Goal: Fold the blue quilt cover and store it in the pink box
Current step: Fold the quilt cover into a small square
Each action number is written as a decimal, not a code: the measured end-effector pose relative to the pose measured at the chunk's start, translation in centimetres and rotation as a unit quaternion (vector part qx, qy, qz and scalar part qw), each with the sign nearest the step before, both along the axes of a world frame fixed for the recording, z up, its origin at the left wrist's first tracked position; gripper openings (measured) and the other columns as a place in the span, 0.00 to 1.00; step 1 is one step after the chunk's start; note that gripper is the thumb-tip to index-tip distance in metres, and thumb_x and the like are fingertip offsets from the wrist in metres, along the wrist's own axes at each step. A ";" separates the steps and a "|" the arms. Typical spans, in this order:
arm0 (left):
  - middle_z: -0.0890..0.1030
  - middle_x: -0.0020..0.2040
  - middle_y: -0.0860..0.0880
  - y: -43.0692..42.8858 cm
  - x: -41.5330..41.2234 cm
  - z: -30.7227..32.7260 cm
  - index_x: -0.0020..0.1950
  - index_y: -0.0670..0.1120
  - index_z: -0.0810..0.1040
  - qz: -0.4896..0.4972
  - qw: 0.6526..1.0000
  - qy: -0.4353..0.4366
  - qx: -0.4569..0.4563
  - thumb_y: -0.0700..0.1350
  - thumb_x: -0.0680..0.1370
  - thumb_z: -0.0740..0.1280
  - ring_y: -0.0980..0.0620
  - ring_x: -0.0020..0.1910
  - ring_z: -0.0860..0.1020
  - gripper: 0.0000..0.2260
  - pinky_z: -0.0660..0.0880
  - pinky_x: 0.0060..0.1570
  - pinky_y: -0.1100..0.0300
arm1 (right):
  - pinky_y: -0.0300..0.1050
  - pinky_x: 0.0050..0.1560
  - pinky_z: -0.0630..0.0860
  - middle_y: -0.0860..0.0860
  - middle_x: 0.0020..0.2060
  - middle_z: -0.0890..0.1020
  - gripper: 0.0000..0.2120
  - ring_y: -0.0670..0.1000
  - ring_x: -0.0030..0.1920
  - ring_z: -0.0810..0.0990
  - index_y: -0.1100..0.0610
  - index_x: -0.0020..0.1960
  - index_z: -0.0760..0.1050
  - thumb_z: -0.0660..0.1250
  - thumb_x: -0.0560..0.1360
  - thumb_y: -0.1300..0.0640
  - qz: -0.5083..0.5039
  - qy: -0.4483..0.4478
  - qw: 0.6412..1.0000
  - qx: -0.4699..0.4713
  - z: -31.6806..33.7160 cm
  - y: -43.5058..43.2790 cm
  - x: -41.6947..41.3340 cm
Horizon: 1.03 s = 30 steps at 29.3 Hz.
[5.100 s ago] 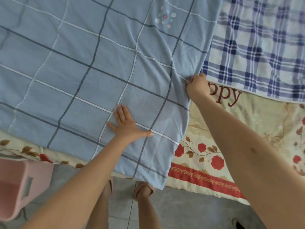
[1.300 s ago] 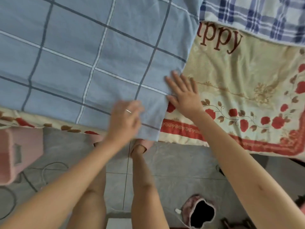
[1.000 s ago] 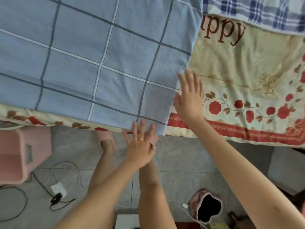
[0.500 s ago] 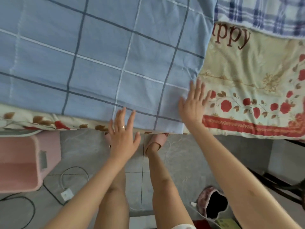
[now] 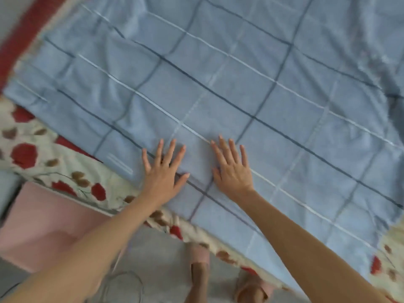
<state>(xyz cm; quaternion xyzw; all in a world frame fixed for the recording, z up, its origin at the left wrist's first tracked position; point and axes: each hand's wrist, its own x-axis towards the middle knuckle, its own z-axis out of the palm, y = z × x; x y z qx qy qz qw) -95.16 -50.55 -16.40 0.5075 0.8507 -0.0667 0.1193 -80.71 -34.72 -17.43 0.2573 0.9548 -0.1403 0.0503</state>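
Note:
The blue quilt cover (image 5: 218, 88), checked with dark and white lines, lies spread over the bed and fills most of the view. My left hand (image 5: 162, 171) rests flat on it near its front edge, fingers straight and spread. My right hand (image 5: 232, 167) lies flat beside it, a short gap between the two. Neither hand grips the cloth. The pink box (image 5: 43, 224) stands on the floor at the lower left, partly hidden behind my left forearm.
A cream bedspread (image 5: 65, 171) with red flowers shows under the cover along the bed's front edge. Grey floor lies below, with a cable (image 5: 122, 285) and my feet in pink slippers (image 5: 200, 254).
The view has swung left along the bed. Both hands have moved from the cover's right corner onto its surface and now lie flat side by side. The pink box appears closer.

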 end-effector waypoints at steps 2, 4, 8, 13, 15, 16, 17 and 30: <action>0.58 0.77 0.46 -0.6 -8.1 -1.3 0.77 0.51 0.59 0.027 0.999 0.030 0.027 0.64 0.75 0.51 0.37 0.75 0.56 0.33 0.46 0.66 0.30 | 0.58 0.70 0.54 0.56 0.70 0.70 0.30 0.59 0.70 0.68 0.55 0.72 0.63 0.57 0.71 0.49 0.027 0.007 1.000 0.005 -0.5 1.0 -7.8; 0.57 0.77 0.47 -0.2 -11.6 -1.9 0.77 0.52 0.58 0.048 0.998 0.039 0.033 0.65 0.75 0.50 0.36 0.74 0.57 0.33 0.50 0.64 0.27 | 0.58 0.70 0.54 0.55 0.71 0.70 0.29 0.58 0.70 0.66 0.54 0.72 0.64 0.56 0.72 0.47 0.023 0.040 0.999 0.016 -1.3 2.0 -9.4; 0.45 0.79 0.53 -1.7 -25.6 -2.3 0.77 0.58 0.45 0.240 0.970 0.025 0.026 0.68 0.75 0.42 0.41 0.77 0.45 0.32 0.47 0.64 0.26 | 0.59 0.71 0.44 0.52 0.74 0.64 0.32 0.57 0.72 0.65 0.51 0.76 0.59 0.50 0.75 0.40 0.093 -0.037 0.994 0.041 -1.6 3.1 -22.0; 0.41 0.78 0.54 -4.7 -33.7 -2.7 0.77 0.59 0.41 0.409 0.910 0.041 0.059 0.70 0.75 0.41 0.42 0.76 0.39 0.33 0.41 0.64 0.25 | 0.66 0.68 0.29 0.46 0.76 0.34 0.40 0.53 0.76 0.35 0.44 0.75 0.31 0.37 0.70 0.26 0.015 -0.101 0.995 0.006 -1.6 4.6 -33.2; 0.45 0.79 0.53 -4.6 -33.5 -2.5 0.78 0.57 0.45 0.405 0.908 0.078 0.080 0.70 0.74 0.42 0.41 0.76 0.42 0.35 0.39 0.63 0.26 | 0.69 0.67 0.31 0.46 0.75 0.33 0.44 0.55 0.76 0.34 0.44 0.76 0.32 0.42 0.70 0.24 -0.062 -0.116 0.991 -0.036 -0.7 5.6 -36.6; 0.47 0.79 0.52 -5.5 -36.8 -4.3 0.78 0.55 0.47 0.445 0.889 0.061 0.084 0.69 0.74 0.43 0.41 0.76 0.43 0.35 0.39 0.63 0.26 | 0.70 0.66 0.31 0.47 0.75 0.32 0.46 0.55 0.76 0.34 0.45 0.76 0.31 0.43 0.68 0.22 -0.060 -0.132 0.988 -0.045 -1.2 5.4 -43.0; 0.48 0.79 0.52 -5.6 -37.4 -4.4 0.78 0.54 0.49 0.460 0.881 0.063 0.093 0.69 0.74 0.45 0.40 0.76 0.44 0.35 0.39 0.63 0.26 | 0.71 0.66 0.31 0.48 0.75 0.31 0.49 0.56 0.75 0.33 0.46 0.75 0.30 0.44 0.66 0.21 -0.089 -0.141 0.984 -0.062 -1.2 5.8 -45.8; 0.54 0.78 0.48 -5.0 -38.0 -3.8 0.76 0.48 0.60 0.435 0.899 0.028 0.044 0.63 0.73 0.51 0.38 0.76 0.51 0.34 0.39 0.65 0.28 | 0.66 0.70 0.33 0.55 0.75 0.31 0.58 0.57 0.75 0.33 0.51 0.75 0.27 0.55 0.64 0.21 -0.179 -0.160 0.966 -0.098 -0.7 8.2 -52.6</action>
